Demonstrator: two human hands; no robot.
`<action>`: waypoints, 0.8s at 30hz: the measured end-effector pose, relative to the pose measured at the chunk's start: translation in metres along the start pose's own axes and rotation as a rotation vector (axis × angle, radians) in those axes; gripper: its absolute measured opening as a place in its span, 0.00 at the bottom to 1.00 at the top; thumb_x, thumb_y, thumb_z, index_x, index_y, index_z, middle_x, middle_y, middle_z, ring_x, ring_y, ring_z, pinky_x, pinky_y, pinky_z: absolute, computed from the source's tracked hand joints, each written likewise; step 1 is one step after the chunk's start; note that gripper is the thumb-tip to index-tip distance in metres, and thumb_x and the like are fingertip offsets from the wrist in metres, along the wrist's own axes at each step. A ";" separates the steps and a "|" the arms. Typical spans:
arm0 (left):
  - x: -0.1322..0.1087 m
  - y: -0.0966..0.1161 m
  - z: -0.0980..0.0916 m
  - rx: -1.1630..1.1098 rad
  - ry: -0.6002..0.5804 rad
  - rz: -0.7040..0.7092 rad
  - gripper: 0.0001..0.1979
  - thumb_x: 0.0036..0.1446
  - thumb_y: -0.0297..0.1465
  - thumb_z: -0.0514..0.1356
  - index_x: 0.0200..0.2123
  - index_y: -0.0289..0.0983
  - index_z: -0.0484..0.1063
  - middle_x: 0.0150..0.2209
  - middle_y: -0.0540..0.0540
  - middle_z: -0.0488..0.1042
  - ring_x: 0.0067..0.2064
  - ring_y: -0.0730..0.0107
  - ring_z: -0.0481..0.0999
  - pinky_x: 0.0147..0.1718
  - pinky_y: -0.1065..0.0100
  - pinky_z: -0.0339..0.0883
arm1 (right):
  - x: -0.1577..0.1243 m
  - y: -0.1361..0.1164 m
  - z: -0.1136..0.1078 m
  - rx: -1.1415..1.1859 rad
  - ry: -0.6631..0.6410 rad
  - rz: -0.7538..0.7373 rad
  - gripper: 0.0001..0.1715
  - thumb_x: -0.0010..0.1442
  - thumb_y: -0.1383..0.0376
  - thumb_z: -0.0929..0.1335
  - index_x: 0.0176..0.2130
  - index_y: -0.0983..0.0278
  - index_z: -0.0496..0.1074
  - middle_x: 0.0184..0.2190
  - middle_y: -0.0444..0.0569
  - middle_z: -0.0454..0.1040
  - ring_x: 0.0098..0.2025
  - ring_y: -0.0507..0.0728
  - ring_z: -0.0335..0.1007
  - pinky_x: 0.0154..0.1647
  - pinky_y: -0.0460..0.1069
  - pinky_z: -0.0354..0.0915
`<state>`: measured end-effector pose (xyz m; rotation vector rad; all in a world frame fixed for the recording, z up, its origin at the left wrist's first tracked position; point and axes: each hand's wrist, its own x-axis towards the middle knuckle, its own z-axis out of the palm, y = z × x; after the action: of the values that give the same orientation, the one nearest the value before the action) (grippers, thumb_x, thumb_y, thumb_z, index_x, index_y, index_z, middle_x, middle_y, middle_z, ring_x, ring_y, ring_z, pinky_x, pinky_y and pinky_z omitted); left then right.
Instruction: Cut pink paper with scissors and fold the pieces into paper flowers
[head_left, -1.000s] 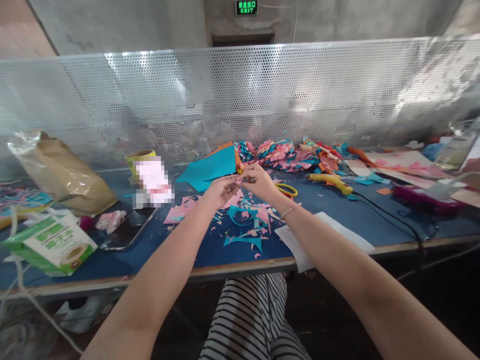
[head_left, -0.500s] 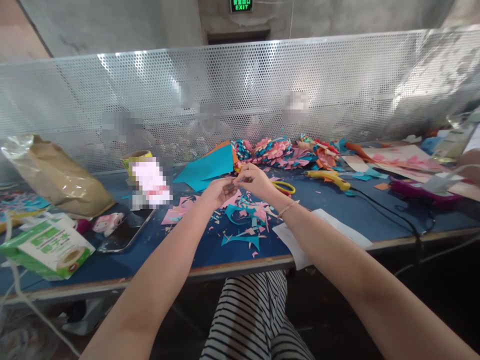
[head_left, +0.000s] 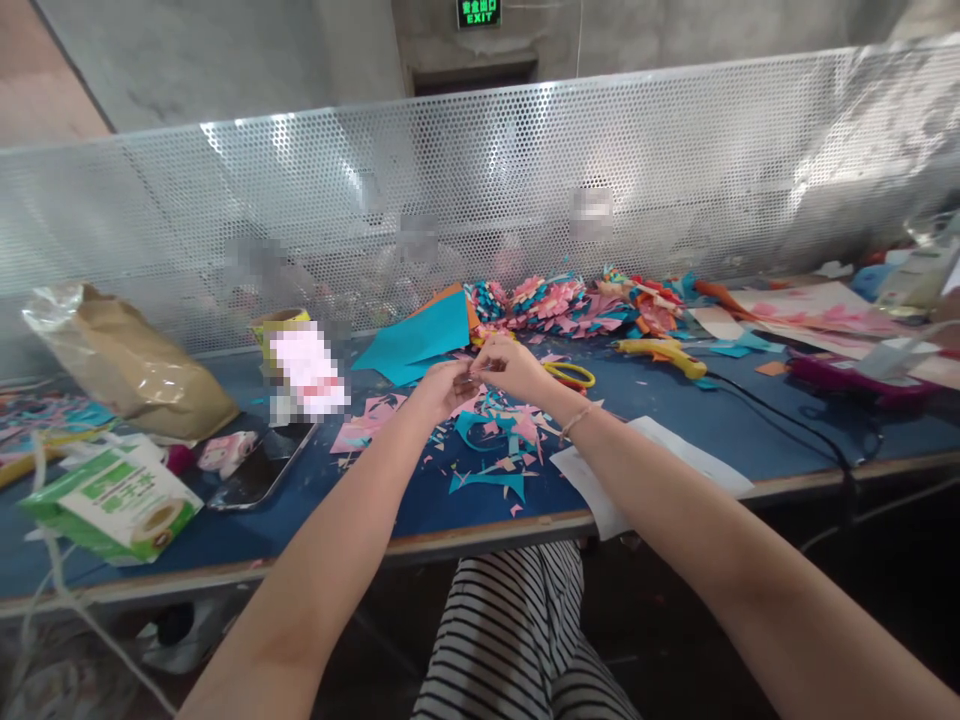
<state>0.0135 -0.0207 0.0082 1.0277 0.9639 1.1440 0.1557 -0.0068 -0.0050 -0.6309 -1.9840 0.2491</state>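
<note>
Over the middle of the blue table my left hand (head_left: 448, 386) and my right hand (head_left: 506, 366) meet fingertip to fingertip. Both are closed in a pinch, and whatever lies between the fingers is too small to make out. Beneath them spread pink and blue paper scraps (head_left: 491, 488). Behind my hands lies a sheet of blue paper (head_left: 420, 335), partly over orange paper. Yellow-handled scissors (head_left: 574, 376) rest just right of my right hand, partly hidden by it. Folded pink, blue and orange paper pieces (head_left: 551, 300) are heaped farther back.
A yellow glue gun (head_left: 664, 355) with a black cord lies to the right, near a purple object (head_left: 855, 380). White paper (head_left: 675, 460) overhangs the front edge. Leftward are a brown bag (head_left: 142, 370), a green-white box (head_left: 116, 500) and a dark phone (head_left: 262, 470). A perforated metal screen (head_left: 480, 190) stands behind.
The view has shifted slightly, so things on the table sit a little farther right. My hands stay together, with only small movement at the fingers.
</note>
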 end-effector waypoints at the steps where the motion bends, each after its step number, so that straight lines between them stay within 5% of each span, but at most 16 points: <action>1: 0.000 0.000 0.001 0.002 0.001 0.000 0.04 0.44 0.23 0.58 0.21 0.34 0.68 0.18 0.49 0.69 0.21 0.76 0.68 0.29 0.70 0.64 | 0.000 -0.001 0.000 0.001 -0.004 0.000 0.03 0.49 0.68 0.67 0.26 0.65 0.72 0.27 0.46 0.65 0.29 0.50 0.61 0.30 0.46 0.60; 24: 0.001 0.005 -0.003 -0.131 0.026 0.033 0.04 0.43 0.20 0.58 0.25 0.32 0.72 0.23 0.47 0.72 0.25 0.78 0.70 0.30 0.73 0.65 | -0.001 0.001 0.002 0.035 0.047 0.080 0.06 0.47 0.70 0.68 0.29 0.63 0.74 0.35 0.47 0.62 0.28 0.48 0.60 0.29 0.47 0.63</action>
<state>0.0099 -0.0192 0.0122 0.9290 0.8829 1.2340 0.1545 -0.0062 -0.0074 -0.6891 -1.9077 0.3143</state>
